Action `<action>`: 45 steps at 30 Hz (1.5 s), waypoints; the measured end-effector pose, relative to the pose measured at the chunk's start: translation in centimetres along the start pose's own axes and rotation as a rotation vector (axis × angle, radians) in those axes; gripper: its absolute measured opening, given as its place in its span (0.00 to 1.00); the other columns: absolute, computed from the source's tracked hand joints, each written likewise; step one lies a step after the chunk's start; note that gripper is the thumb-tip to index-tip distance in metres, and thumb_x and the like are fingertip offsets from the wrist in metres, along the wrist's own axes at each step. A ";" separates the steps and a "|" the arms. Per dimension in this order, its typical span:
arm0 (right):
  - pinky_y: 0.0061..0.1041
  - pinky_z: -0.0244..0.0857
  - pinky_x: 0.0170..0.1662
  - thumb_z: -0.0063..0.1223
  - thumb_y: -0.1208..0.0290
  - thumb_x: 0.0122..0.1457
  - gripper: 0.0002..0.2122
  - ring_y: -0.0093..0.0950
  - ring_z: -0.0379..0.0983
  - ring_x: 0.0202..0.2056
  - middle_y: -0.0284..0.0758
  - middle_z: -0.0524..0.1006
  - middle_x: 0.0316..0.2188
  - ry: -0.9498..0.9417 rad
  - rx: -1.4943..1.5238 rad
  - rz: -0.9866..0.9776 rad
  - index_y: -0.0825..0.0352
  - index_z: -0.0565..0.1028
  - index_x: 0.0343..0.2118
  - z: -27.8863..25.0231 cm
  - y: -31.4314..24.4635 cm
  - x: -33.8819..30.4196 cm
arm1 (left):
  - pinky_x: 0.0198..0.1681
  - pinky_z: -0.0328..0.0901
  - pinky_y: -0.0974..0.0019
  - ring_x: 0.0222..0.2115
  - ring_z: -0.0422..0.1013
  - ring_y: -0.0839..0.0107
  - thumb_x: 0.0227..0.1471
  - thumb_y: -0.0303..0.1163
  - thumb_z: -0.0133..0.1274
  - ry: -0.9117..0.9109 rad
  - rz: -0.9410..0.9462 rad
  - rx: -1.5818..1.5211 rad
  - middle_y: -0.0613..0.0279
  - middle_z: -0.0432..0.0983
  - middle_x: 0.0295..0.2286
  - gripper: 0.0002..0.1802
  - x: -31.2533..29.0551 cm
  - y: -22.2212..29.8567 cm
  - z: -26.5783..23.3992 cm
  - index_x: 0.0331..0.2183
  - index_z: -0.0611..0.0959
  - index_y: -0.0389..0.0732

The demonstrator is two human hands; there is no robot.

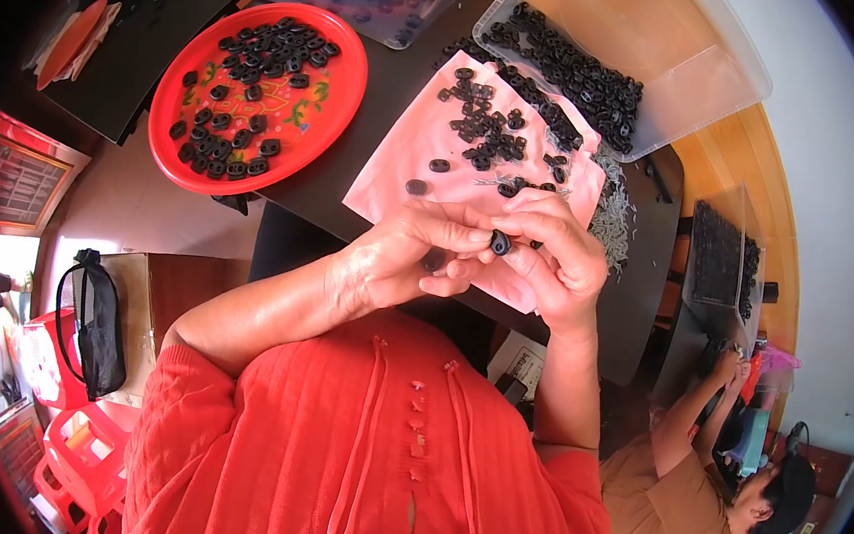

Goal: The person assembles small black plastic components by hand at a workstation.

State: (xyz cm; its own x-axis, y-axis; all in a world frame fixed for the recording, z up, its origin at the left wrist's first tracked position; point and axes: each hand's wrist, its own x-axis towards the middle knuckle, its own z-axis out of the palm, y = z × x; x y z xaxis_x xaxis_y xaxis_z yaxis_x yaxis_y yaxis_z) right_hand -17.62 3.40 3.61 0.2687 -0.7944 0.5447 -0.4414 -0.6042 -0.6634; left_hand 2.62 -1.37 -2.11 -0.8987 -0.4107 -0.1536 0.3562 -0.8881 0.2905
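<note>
Both forearms are bare and extend out beyond the chest (334,430); the left forearm (264,299) slants inward from the chest's left side; the right forearm (571,379) runs nearly straight forward from its right; ahead of the chest, the left hand (398,250) and right hand (563,258) face each other – fingertips close together; the left thumb and forefinger pinch, lower fingers curled; the right thumb and forefinger pinch too – hand turned inward.
</note>
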 end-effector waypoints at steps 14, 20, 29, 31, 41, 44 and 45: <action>0.33 0.71 0.46 0.61 0.80 0.54 0.16 0.41 0.76 0.42 0.44 0.79 0.39 -0.030 -0.320 -0.061 0.75 0.79 0.47 0.2 -0.7 -1.1 | 0.16 0.54 0.77 0.21 0.67 0.80 0.59 0.26 0.56 -0.010 0.085 0.025 0.64 0.76 0.30 0.08 0.5 -0.1 0.3 0.40 0.82 0.33; 0.31 0.71 0.42 0.62 0.76 0.57 0.15 0.37 0.77 0.40 0.42 0.79 0.41 0.082 -0.236 -0.050 0.71 0.79 0.47 1.1 0.5 -2.2 | 0.16 0.55 0.76 0.21 0.69 0.77 0.60 0.27 0.57 0.043 0.089 0.035 0.60 0.76 0.30 0.09 0.4 -0.2 0.5 0.40 0.81 0.32; 0.28 0.72 0.41 0.61 0.80 0.57 0.15 0.35 0.78 0.39 0.42 0.79 0.40 0.061 -0.137 0.044 0.72 0.78 0.48 1.4 0.0 -1.8 | 0.16 0.55 0.76 0.22 0.70 0.76 0.60 0.27 0.58 0.055 0.102 0.058 0.58 0.76 0.31 0.09 0.1 -0.5 0.1 0.41 0.81 0.33; 0.28 0.72 0.41 0.63 0.79 0.56 0.15 0.35 0.78 0.39 0.42 0.79 0.40 0.074 -0.140 0.015 0.72 0.79 0.47 1.5 0.2 -1.9 | 0.16 0.55 0.76 0.21 0.69 0.76 0.60 0.27 0.58 0.048 0.121 0.081 0.58 0.76 0.31 0.09 0.0 -0.5 0.0 0.41 0.80 0.33; 0.31 0.72 0.47 0.69 0.76 0.52 0.15 0.34 0.77 0.44 0.42 0.79 0.40 0.200 0.092 0.050 0.73 0.80 0.43 3.2 1.2 -2.6 | 0.16 0.53 0.76 0.20 0.66 0.77 0.63 0.31 0.54 -0.100 0.029 -0.060 0.61 0.73 0.28 0.08 0.3 -1.1 0.0 0.41 0.79 0.37; 0.32 0.71 0.48 0.68 0.75 0.53 0.14 0.36 0.76 0.45 0.41 0.78 0.41 0.216 0.019 0.077 0.73 0.80 0.43 3.0 0.7 -2.4 | 0.16 0.53 0.76 0.19 0.66 0.78 0.62 0.32 0.56 -0.006 0.071 0.006 0.62 0.73 0.28 0.10 0.1 -1.2 0.8 0.41 0.79 0.37; 0.33 0.70 0.48 0.68 0.75 0.53 0.14 0.37 0.75 0.44 0.41 0.77 0.40 0.204 -0.100 0.046 0.72 0.80 0.42 2.6 0.5 -2.3 | 0.16 0.53 0.76 0.20 0.65 0.78 0.62 0.33 0.57 0.071 0.106 0.064 0.63 0.73 0.28 0.11 0.1 -1.2 1.0 0.42 0.79 0.36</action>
State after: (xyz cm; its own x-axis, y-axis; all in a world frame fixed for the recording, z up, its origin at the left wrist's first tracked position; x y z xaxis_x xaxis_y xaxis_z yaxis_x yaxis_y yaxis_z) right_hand -16.22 4.79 0.65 0.0722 -0.7860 0.6140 -0.5350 -0.5501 -0.6413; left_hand 1.88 -0.11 -1.56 -0.8358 -0.5172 -0.1842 0.4293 -0.8248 0.3681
